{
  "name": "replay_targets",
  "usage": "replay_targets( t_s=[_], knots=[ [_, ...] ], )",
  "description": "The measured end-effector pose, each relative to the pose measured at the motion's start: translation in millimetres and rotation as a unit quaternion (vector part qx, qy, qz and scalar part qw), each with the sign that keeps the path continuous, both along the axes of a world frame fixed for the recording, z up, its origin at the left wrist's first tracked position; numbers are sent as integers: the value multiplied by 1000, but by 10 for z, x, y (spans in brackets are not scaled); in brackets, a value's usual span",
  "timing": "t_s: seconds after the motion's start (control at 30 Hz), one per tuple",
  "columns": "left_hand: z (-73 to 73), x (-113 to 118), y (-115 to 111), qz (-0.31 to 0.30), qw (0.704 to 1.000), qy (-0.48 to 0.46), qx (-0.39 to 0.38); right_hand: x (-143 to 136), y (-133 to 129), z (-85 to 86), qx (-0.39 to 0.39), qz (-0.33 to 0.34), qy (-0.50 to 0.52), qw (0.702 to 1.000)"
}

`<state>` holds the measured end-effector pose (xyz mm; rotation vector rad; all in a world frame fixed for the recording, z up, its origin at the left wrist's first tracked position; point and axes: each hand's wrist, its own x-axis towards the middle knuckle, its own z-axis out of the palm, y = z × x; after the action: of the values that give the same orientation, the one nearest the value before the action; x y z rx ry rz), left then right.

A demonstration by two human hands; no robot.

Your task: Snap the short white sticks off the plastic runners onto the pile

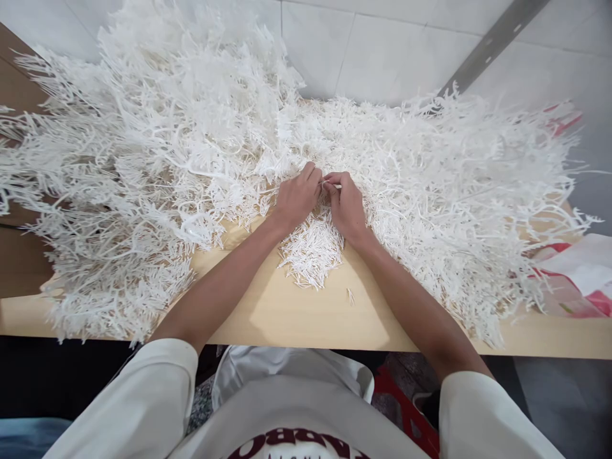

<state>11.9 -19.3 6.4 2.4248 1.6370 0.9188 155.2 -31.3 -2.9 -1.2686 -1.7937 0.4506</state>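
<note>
My left hand [299,193] and my right hand [345,203] meet fingertip to fingertip over the middle of the table. Both are closed in a pinch around a small white plastic piece [324,182], mostly hidden by the fingers. Just below them lies a small heap of short white plastic sticks [313,252], with a few loose ones [350,296] apart from it on the wood. A tall mass of white branching plastic pieces [182,127] rises to the left of my hands. More of the same branching pieces [468,191] spread out to the right.
The pale wooden table [287,319] runs across in front of me, its near edge by my body. A tiled wall [382,57] stands behind it. Cardboard boxes [21,261] are at the left, and a red and white plastic bag [581,274] lies at the right end.
</note>
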Motion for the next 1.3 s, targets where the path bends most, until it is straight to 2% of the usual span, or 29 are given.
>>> replay_targets(
  t_s=[0.3, 0.63, 0.8, 0.97, 1.17, 1.3],
  knots=[
    [13, -5, 7, 17, 999, -32, -40, -17, -5, 21, 4, 7, -29, 1000],
    [-38, 9, 14, 39, 998, -54, -11, 3, 50, -27, 24, 20, -33, 999],
    [-14, -6, 47, 19, 997, -65, -26, -10, 51, 14, 4, -17, -16, 1000],
    [-28, -22, 70, 5, 997, -70, -23, -7, 65, 12, 24, -5, -17, 1000],
    [6, -6, 19, -39, 998, -35, -18, 18, 79, -3, 18, -34, 22, 999],
    [24, -13, 5, -56, 997, -56, -10, 34, 71, 10, 23, -28, 58, 998]
  ],
)
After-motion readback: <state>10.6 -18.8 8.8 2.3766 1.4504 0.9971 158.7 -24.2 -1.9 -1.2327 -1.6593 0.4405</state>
